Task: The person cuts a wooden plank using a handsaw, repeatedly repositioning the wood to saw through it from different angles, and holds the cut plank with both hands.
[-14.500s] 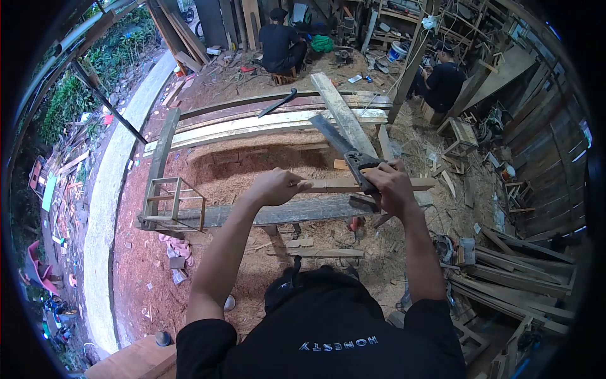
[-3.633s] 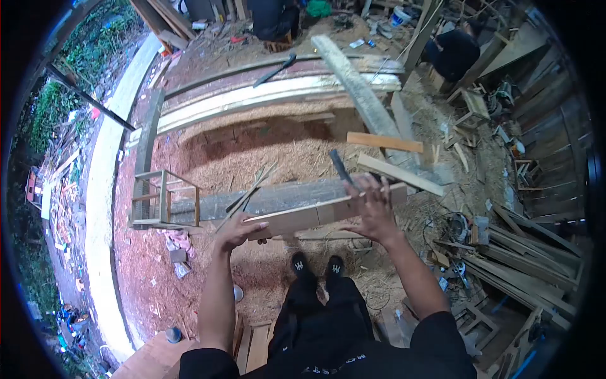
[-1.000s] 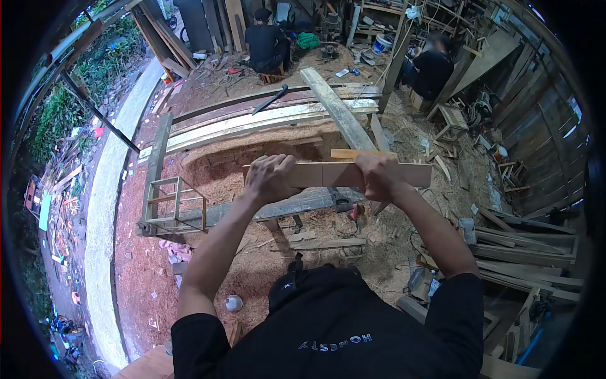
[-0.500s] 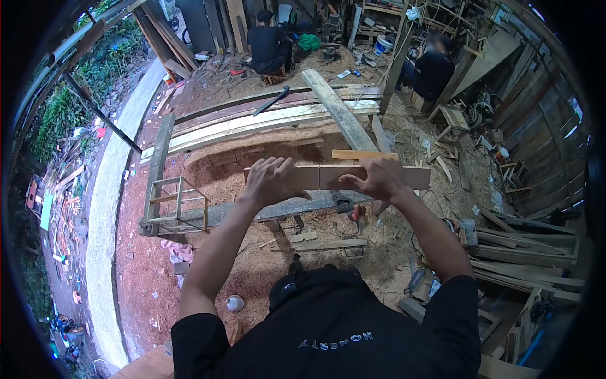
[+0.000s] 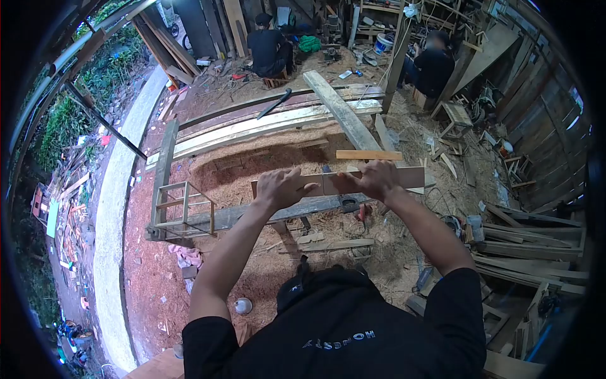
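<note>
My left hand (image 5: pixel 278 189) is closed over the left part of a flat brown board (image 5: pixel 413 177), its thumb stretched along the near face. On the right part, my right hand (image 5: pixel 379 181) grips the top edge, thumb pointing inward. A thin upright line crosses the board between the thumbs; whether it is a joint of two pieces or a mark, I cannot tell. The board is held level above a long grey bench beam (image 5: pixel 243 215). Just beyond it lies a light wooden strip (image 5: pixel 369 155). A dark tool with a red part (image 5: pixel 362 213) rests below my right hand.
A small wooden frame (image 5: pixel 184 205) stands at the bench's left end. Behind, a long plank (image 5: pixel 341 110) slants across pale boards (image 5: pixel 233 134), near a dark curved-handled tool (image 5: pixel 274 103). Two people (image 5: pixel 268 49) sit farther back. Timber (image 5: pixel 530 252) is piled at right.
The board now appears slightly lower and smaller in view, with both hands still on it and a little closer together. The whole view has shifted slightly.
</note>
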`<state>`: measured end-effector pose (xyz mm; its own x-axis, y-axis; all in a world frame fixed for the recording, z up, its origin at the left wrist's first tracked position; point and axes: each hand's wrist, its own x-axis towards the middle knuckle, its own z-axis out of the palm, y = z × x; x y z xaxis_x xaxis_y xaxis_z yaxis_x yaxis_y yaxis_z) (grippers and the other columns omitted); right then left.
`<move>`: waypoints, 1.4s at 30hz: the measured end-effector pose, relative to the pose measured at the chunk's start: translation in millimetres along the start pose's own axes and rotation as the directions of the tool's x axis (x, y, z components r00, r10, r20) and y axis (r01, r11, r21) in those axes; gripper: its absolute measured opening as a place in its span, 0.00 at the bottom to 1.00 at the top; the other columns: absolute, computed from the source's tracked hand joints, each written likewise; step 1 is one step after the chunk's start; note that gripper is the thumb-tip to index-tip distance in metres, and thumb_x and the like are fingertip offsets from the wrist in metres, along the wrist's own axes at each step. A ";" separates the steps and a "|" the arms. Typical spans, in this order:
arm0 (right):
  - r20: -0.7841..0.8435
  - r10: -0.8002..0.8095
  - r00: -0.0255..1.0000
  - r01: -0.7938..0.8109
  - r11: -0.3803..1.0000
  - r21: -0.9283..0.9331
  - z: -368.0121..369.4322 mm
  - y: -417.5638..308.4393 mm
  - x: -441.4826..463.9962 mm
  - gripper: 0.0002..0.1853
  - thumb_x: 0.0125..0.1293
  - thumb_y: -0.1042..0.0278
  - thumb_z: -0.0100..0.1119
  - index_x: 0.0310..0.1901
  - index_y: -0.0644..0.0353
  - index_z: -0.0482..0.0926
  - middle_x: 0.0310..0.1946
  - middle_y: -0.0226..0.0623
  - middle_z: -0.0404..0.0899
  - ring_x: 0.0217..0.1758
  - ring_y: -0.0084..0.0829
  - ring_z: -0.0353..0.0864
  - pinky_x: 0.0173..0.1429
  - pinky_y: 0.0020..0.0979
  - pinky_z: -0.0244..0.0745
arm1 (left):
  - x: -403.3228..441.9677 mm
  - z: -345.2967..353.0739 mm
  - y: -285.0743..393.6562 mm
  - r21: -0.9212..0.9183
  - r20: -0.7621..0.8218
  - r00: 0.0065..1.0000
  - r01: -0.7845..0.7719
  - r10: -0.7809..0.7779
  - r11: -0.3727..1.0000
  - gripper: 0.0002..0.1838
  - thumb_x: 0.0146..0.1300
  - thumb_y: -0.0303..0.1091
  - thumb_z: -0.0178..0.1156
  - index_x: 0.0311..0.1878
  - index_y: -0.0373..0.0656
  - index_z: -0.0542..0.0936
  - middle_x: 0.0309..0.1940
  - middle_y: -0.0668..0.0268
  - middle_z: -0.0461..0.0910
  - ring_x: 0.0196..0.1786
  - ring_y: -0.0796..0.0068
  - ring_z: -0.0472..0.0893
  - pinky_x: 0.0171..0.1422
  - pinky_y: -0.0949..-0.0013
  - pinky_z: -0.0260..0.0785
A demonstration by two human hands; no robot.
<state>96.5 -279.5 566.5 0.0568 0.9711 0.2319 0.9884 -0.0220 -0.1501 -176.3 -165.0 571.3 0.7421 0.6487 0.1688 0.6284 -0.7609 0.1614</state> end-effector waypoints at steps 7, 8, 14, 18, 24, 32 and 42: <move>0.035 0.023 0.999 -0.023 1.000 0.014 12.7 5.2 0.3 0.43 0.68 0.17 0.47 0.28 0.57 0.87 0.24 0.50 0.85 0.30 0.48 0.89 0.32 0.49 0.82 | -0.5 5.7 4.8 0.029 0.111 0.992 0.056 -0.059 0.998 0.40 0.66 0.79 0.53 0.44 0.44 0.84 0.37 0.48 0.89 0.44 0.50 0.90 0.45 0.50 0.81; 0.010 0.012 1.000 -0.013 0.999 0.037 12.0 8.0 -0.4 0.43 0.68 0.18 0.47 0.28 0.57 0.87 0.25 0.51 0.85 0.30 0.49 0.89 0.34 0.50 0.82 | 0.0 6.5 6.5 0.028 0.113 0.992 0.058 -0.061 0.998 0.40 0.66 0.79 0.53 0.44 0.44 0.84 0.37 0.48 0.89 0.44 0.50 0.90 0.45 0.50 0.81; 0.004 0.028 1.000 -0.028 1.000 0.015 6.6 28.3 -6.9 0.41 0.70 0.20 0.47 0.28 0.57 0.85 0.27 0.51 0.85 0.33 0.53 0.89 0.39 0.52 0.83 | 3.9 12.2 25.7 -0.015 0.055 0.991 0.119 -0.118 0.993 0.37 0.65 0.76 0.57 0.37 0.44 0.83 0.33 0.54 0.88 0.38 0.51 0.89 0.44 0.48 0.79; -0.081 0.083 0.993 -0.078 0.995 0.064 0.9 32.2 -17.3 0.38 0.71 0.24 0.52 0.27 0.56 0.87 0.22 0.48 0.83 0.29 0.51 0.87 0.39 0.50 0.80 | 8.0 30.0 23.6 -0.106 -0.074 0.976 0.196 -0.205 0.975 0.36 0.70 0.72 0.55 0.27 0.44 0.83 0.28 0.55 0.86 0.30 0.55 0.86 0.36 0.52 0.73; -0.095 0.072 0.993 -0.063 0.993 0.100 3.4 37.8 -29.0 0.37 0.71 0.27 0.52 0.23 0.57 0.83 0.24 0.48 0.84 0.31 0.51 0.88 0.41 0.51 0.82 | -6.2 40.2 37.3 -0.121 -0.044 0.944 0.320 -0.327 0.940 0.36 0.72 0.69 0.54 0.24 0.44 0.84 0.23 0.55 0.85 0.28 0.56 0.86 0.36 0.52 0.75; -0.021 0.004 1.000 -0.001 0.984 0.179 20.6 24.8 -37.8 0.36 0.76 0.33 0.50 0.21 0.57 0.82 0.20 0.46 0.83 0.27 0.49 0.87 0.38 0.49 0.82 | -29.5 36.1 36.8 -0.084 0.008 0.935 0.354 -0.355 0.931 0.34 0.75 0.65 0.51 0.25 0.45 0.84 0.26 0.53 0.86 0.30 0.53 0.87 0.36 0.51 0.78; -0.021 -0.008 1.000 0.012 0.981 0.194 82.4 -14.7 -53.1 0.32 0.74 0.39 0.56 0.17 0.53 0.80 0.17 0.41 0.81 0.25 0.46 0.86 0.33 0.46 0.79 | -80.4 89.5 -8.5 -0.117 0.075 0.939 0.343 -0.337 0.932 0.31 0.74 0.63 0.53 0.26 0.45 0.83 0.25 0.53 0.85 0.30 0.51 0.87 0.36 0.51 0.78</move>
<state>67.4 -311.1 477.2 0.0524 0.9659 0.2536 0.9431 0.0357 -0.3306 -220.5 -211.9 469.4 0.5026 0.8640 0.0311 0.8133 -0.4847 0.3219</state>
